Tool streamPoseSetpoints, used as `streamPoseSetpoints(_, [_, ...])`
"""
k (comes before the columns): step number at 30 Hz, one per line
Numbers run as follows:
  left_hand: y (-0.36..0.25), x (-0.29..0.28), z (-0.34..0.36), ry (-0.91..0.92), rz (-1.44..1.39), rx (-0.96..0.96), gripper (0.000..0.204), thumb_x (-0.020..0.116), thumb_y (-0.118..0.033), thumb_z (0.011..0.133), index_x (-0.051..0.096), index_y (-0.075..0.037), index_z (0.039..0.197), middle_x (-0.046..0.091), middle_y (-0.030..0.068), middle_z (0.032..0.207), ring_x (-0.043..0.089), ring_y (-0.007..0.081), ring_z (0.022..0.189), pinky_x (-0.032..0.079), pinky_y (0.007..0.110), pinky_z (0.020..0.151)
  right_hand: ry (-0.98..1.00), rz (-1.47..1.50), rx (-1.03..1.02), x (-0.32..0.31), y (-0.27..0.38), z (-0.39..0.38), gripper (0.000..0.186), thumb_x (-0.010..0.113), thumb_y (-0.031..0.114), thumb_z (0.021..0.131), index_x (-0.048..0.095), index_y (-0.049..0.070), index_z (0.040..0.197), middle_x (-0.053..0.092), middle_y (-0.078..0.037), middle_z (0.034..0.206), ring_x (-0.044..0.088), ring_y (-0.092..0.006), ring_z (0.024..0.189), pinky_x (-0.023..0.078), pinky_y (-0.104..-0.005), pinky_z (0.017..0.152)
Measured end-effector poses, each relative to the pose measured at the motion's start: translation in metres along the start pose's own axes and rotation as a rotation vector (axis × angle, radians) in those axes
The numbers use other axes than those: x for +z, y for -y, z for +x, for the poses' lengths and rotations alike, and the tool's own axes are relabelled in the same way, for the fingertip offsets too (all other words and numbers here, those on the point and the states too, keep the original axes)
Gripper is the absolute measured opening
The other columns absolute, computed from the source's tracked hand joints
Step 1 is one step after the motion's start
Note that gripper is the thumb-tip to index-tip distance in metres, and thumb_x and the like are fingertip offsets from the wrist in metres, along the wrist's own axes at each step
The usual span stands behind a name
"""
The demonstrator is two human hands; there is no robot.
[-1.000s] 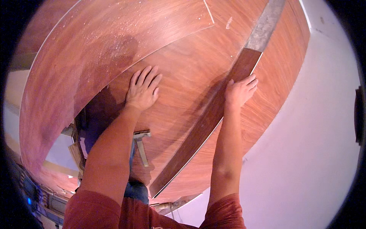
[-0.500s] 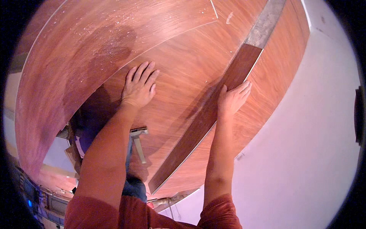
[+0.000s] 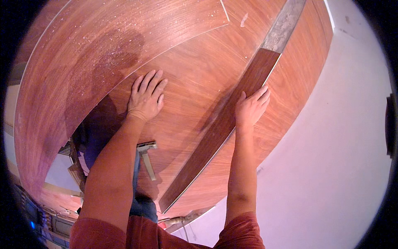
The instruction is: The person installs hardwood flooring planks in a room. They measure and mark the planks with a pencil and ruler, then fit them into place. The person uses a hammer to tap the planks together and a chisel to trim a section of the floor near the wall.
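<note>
Head camera shows the dark brown plank (image 3: 216, 139) lying aslant from the upper right toward the person's body, its upper end meeting a bare grey strip (image 3: 282, 31) and a bright line running along its right edge. The right hand (image 3: 252, 109) rests on the middle of the plank, thumb on its top face and extended fingers reaching past the right edge; whether it truly grips, I cannot tell. The left hand (image 3: 146, 96) lies palm down on the reddish boards (image 3: 199, 83), fingers slightly spread, apparently holding nothing. The step in hand looks like steadying or lining up the plank along the grey strip, the left arm serving as a prop. Whether the plank sits flush is unclear, so the next move seems to call for even pressure along its length and a check of both edges. Near the left forearm lies a T-shaped tool (image 3: 148, 164). Farther out, a dusty panel (image 3: 178, 29) speckled with debris spans the upper left, and a pale surface (image 3: 323, 137) borders the boards on the right.
</note>
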State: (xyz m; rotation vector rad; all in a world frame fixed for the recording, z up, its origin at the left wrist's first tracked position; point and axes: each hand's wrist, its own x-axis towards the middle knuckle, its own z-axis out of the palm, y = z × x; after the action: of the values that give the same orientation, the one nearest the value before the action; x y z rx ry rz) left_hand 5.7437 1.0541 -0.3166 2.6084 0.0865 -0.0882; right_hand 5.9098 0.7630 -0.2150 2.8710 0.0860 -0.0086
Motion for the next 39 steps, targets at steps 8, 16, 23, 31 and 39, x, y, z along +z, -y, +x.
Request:
streamPoseSetpoints(8, [0.003, 0.002, 0.0, 0.021, -0.004, -0.001, 0.058, 0.069, -0.026, 0.089, 0.057, -0.015, 0.144, 0.038, 0.0075, 0.165, 0.029, 0.0275, 0.154, 0.022, 0.051, 0.125, -0.042, -0.012, 0.017, 0.008, 0.002, 0.01, 0.092, 0.078, 0.021, 0.085, 0.027, -0.014, 0.153, 0.036, -0.037, 0.155, 0.036, -0.0489, 0.145, 0.029, -0.0516, 0.123])
streamPoseSetpoints(16, [0.002, -0.002, 0.0, 0.032, -0.011, -0.009, 0.054, 0.068, -0.025, 0.09, 0.059, -0.014, 0.142, 0.04, 0.0083, 0.163, 0.031, 0.0279, 0.153, 0.022, 0.051, 0.125, 0.003, 0.163, -0.021, -0.001, -0.01, -0.048, 0.091, 0.077, 0.02, 0.087, 0.026, -0.014, 0.154, 0.03, -0.036, 0.159, 0.03, -0.049, 0.149, 0.026, -0.0525, 0.125])
streamPoseSetpoints(23, [0.004, 0.002, -0.003, -0.022, 0.003, -0.002, 0.053, 0.071, -0.025, 0.087, 0.062, -0.014, 0.139, 0.044, 0.0083, 0.16, 0.034, 0.0276, 0.151, 0.025, 0.051, 0.124, 0.075, 0.174, 0.153, 0.003, -0.004, -0.198, 0.094, 0.078, 0.018, 0.087, 0.022, -0.013, 0.156, 0.025, -0.036, 0.162, 0.028, -0.0508, 0.15, 0.025, -0.0538, 0.126])
streamPoseSetpoints(31, [0.01, 0.017, -0.006, -0.115, 0.079, 0.041, 0.054, 0.071, -0.025, 0.087, 0.062, -0.017, 0.139, 0.046, 0.0063, 0.159, 0.035, 0.0266, 0.15, 0.023, 0.053, 0.124, 0.097, 0.183, 0.216, 0.002, 0.002, -0.206, 0.094, 0.079, 0.017, 0.085, 0.024, -0.01, 0.157, 0.026, -0.034, 0.162, 0.027, -0.0488, 0.151, 0.024, -0.054, 0.126])
streamPoseSetpoints(39, [0.006, 0.02, -0.012, -0.27, 0.179, 0.203, 0.045, 0.061, -0.025, 0.096, 0.062, -0.001, 0.134, 0.05, 0.0211, 0.15, 0.04, 0.0361, 0.144, 0.028, 0.054, 0.121, -0.005, 0.237, 0.092, 0.022, -0.018, -0.219, 0.094, 0.08, 0.023, 0.084, 0.028, -0.011, 0.155, 0.029, -0.034, 0.161, 0.03, -0.0504, 0.149, 0.027, -0.0548, 0.124])
